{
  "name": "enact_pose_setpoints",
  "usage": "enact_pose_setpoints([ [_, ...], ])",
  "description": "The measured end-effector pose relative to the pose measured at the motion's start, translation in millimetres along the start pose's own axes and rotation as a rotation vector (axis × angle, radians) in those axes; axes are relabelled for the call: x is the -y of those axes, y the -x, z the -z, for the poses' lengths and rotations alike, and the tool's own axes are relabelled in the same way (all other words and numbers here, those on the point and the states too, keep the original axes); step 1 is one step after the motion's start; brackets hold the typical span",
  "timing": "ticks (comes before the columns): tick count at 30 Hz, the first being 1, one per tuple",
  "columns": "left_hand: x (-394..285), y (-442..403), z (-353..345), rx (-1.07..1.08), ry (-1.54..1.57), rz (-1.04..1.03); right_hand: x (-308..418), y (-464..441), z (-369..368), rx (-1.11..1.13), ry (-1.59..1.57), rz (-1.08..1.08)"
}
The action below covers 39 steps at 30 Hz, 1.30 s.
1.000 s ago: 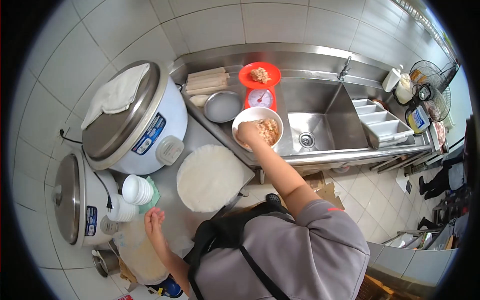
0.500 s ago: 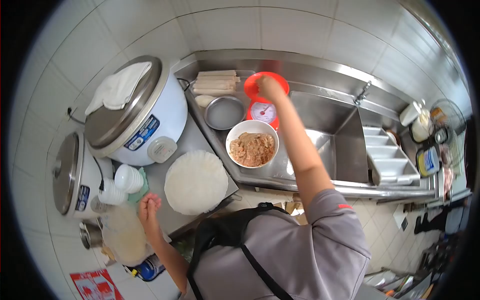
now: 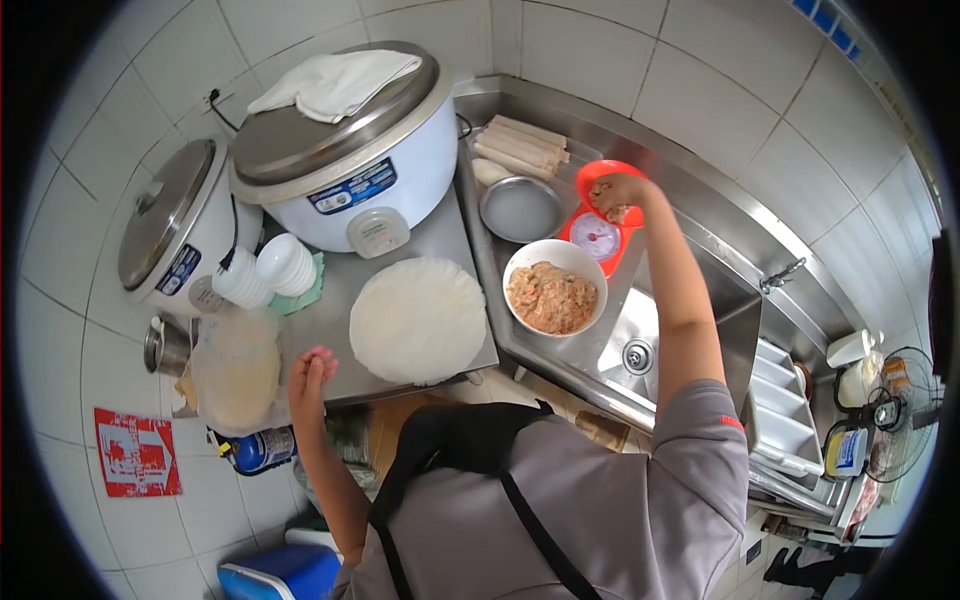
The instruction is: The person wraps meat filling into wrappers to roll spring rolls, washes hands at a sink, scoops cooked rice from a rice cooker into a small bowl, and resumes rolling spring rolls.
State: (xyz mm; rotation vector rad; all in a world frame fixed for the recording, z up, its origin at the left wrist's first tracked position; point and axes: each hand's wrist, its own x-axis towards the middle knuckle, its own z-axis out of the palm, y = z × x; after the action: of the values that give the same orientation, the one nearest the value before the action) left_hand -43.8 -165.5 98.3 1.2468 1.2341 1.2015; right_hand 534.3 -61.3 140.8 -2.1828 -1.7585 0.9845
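Note:
My right hand [image 3: 620,190] is over the red dish [image 3: 583,176] on top of a red kitchen scale [image 3: 597,238], fingers closed down around some raw minced filling [image 3: 612,212]. A white bowl [image 3: 520,255] heaped with the same pinkish filling stands just in front of the scale. My left hand [image 3: 313,370] hovers at the counter's front edge with its fingers curled in and nothing visible in them. To its right lies a round stack of thin pale wrappers [image 3: 418,320].
Rolled wrappers [image 3: 525,143] lie behind a round metal pan [image 3: 522,208]. Two large cookers [image 3: 420,150] crowd the left, beside stacked white cups [image 3: 285,265] and a bag of wrappers [image 3: 237,370]. A steel sink [image 3: 700,290] and white divided tray [image 3: 785,420] are at right.
The view has turned, so the counter appears shifted. My right hand remains at the scale's dish, where filling now shows under its fingers. My left hand stays loosely curled near the wrappers.

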Motion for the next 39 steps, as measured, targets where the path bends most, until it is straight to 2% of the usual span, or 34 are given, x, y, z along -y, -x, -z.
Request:
enact_pose_setpoints([
  [2,-2,-4,11,-0.027,-0.003,0.026,-27,-8,6,0.159,-0.621,0.105],
  [4,-5,-9,14,-0.036,0.004,0.028,-3,6,15,0.376,-0.755,0.291],
  [5,-7,-12,13,-0.047,0.004,0.031,7,-4,2,0.294,-0.772,0.37],
  [8,23,-46,-4,0.113,-0.04,-0.037,98,1,-59,0.381,-0.598,0.593],
  [9,43,-59,-10,0.185,-0.024,-0.078,129,-1,-91,0.52,-0.575,0.696],
  [10,53,-68,-21,0.216,-0.087,-0.121,155,0,-123,0.607,-0.5,0.665],
  [11,59,-74,-33,0.25,-0.15,-0.163,170,-12,-163,0.52,-0.232,0.796],
  [12,61,-76,-42,0.235,-0.211,-0.191,185,-14,-196,0.517,-0.164,0.81],
  [13,63,-77,-50,0.22,-0.272,-0.217,200,-9,-219,0.374,0.055,0.968],
  [16,71,-71,-62,0.21,-0.442,-0.353,206,-9,-252,0.228,0.242,0.986],
  [20,61,-64,-82,0.255,-0.441,-0.58,183,6,-238,-0.137,-0.108,0.928],
  [23,71,-71,-95,0.273,-0.493,-0.697,174,3,-263,-0.115,-0.159,0.842],
  [24,78,-76,-97,0.285,-0.536,-0.751,172,4,-272,-0.184,-0.094,0.836],
  [27,79,-78,-96,0.329,-0.611,-0.703,175,11,-278,-0.322,0.051,0.832],
  [29,81,-82,-88,0.394,-0.467,-0.449,180,20,-268,-0.328,0.07,0.845],
  [30,80,-87,-85,0.423,-0.394,-0.328,176,17,-268,-0.334,-0.041,0.844],
  [32,69,-94,-83,0.372,-0.469,-0.573,169,10,-263,-0.347,-0.255,0.842],
  [33,67,-93,-83,0.345,-0.505,-0.687,167,7,-266,-0.33,-0.136,0.801],
  [36,79,-104,-84,0.629,-0.528,-0.547,177,13,-274,-0.266,0.13,0.699],
  [39,79,-110,-84,0.646,-0.75,-0.465,185,9,-283,-0.229,0.212,0.667],
])
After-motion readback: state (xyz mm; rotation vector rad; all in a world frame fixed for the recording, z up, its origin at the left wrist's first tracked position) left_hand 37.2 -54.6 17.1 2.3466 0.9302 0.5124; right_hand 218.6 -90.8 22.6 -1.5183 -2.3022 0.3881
